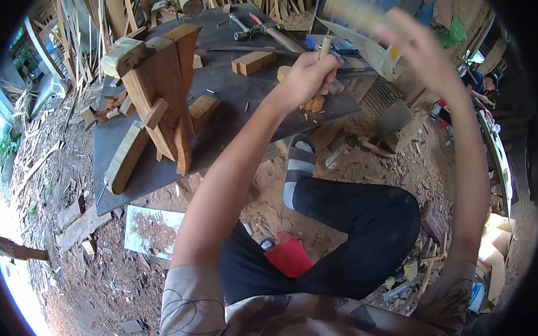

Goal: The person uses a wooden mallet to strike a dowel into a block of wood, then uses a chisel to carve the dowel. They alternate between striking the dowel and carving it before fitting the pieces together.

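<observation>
My left hand [313,77] is wrapped round a slim tool with a pale wooden handle [326,46], held upright over the dark table [236,89]. The tool's lower end is hidden by my fingers and a small wood piece [314,103] beneath them. To the right, my right hand [410,41] is raised and blurred, closed round a thick wooden mallet [352,12], whose blurred head is above and right of the handle. A bench-like wooden piece [159,83] stands on the table's left part.
A hammer [283,38], a wooden block [253,62] and a curved wood piece [126,160] lie on the table. My foot [302,155] is by its front edge. Wood chips cover the ground [95,280]. Another person [485,84] is at the far right.
</observation>
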Tool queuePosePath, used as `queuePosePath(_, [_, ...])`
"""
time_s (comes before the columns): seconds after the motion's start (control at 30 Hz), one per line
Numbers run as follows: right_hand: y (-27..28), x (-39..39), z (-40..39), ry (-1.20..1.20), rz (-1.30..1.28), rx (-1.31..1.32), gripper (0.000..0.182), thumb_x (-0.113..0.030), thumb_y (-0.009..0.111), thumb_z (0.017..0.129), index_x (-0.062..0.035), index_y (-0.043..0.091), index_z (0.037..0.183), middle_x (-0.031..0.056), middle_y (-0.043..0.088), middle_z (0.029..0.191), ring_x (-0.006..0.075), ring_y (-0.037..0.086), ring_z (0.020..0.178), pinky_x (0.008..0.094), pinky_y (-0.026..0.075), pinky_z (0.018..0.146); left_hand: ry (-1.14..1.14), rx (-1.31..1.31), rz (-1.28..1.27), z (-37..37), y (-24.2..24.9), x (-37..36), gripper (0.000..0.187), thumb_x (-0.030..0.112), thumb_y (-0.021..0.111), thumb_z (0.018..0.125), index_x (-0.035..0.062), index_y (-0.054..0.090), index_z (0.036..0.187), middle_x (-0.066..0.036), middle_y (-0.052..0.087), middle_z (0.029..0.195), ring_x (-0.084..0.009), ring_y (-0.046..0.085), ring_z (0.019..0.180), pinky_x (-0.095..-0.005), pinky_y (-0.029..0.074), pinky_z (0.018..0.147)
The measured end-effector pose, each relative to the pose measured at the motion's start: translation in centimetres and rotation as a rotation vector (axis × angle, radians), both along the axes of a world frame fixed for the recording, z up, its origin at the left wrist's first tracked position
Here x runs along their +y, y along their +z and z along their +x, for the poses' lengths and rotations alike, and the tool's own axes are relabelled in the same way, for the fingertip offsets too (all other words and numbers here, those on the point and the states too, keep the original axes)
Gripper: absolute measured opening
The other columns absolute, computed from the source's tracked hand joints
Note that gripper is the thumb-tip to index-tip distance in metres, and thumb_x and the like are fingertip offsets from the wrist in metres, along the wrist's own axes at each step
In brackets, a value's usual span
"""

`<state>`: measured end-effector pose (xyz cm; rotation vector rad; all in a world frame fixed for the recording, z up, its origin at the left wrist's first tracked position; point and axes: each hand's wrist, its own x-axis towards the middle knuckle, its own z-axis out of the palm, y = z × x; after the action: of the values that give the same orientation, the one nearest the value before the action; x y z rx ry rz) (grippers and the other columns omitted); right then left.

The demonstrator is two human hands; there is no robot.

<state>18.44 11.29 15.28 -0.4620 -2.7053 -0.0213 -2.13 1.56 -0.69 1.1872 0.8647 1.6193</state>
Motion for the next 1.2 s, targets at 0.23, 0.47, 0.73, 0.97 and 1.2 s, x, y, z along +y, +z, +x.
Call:
queuePosePath(0.23, [1.6,2.8,0.3,0.262,-0.638,0.806,0.031,-0.035,0.061,0.104,-0.0036,0.062,0.105,-0.0016,0.055,0.083,0.0108,0.048,0.070,0.0271,0.042,0.069,0.007,0.022,-0.005,0.2,0.1,-0.1,0.033,0.027,0.057,0.103,0.0110,0.050,0.074,0.004,0.045,0.068,-0.0081,0.040,0.056,-0.0263,0.037,0.055])
queuePosePath(0.47, [-2.5,2.3,-1.3,-0.008,0.430,0.182,0.036,-0.024,0.069,0.098,-0.0007,0.064,0.125,0.0160,0.069,0.115,0.0279,0.068,0.104,0.0364,0.050,0.093,0.112,0.108,0.180,-0.1,-1.8,1.2,0.034,0.032,0.060,0.100,0.0057,0.062,0.077,0.000,0.057,0.068,-0.0107,0.057,0.059,-0.0265,0.046,0.055])
queuePosePath(0.73, [-4.5,2.1,-2.9,0.090,0.163,0.101,0.037,-0.012,0.064,0.096,0.0029,0.059,0.130,0.0181,0.064,0.127,0.0353,0.064,0.115,0.0393,0.047,0.099,0.063,0.036,0.145,0.2,-1.3,1.0,0.037,0.028,0.060,0.100,0.0050,0.056,0.071,-0.001,0.055,0.064,-0.0112,0.054,0.055,-0.0282,0.044,0.055])
queuePosePath(0.97, [-2.7,5.5,-3.6,0.341,-0.812,0.813,0.021,-0.018,0.059,0.099,-0.0041,0.063,0.115,0.0057,0.067,0.099,0.0143,0.059,0.081,0.0294,0.048,0.079,0.100,0.114,0.078,-0.2,-1.6,1.0,0.032,0.031,0.058,0.102,0.0064,0.061,0.081,0.002,0.053,0.068,-0.0093,0.053,0.058,-0.0269,0.045,0.056])
queuePosePath(1.2, [-2.9,4.0,-3.2,0.234,0.093,0.518,0.030,-0.027,0.068,0.095,-0.0047,0.066,0.115,0.0047,0.068,0.092,0.0139,0.063,0.083,0.0288,0.050,0.075,0.008,0.038,0.012,0.0,-0.4,0.0,0.027,0.027,0.057,0.102,0.0110,0.054,0.081,0.004,0.044,0.069,-0.0086,0.040,0.056,-0.0271,0.037,0.055])
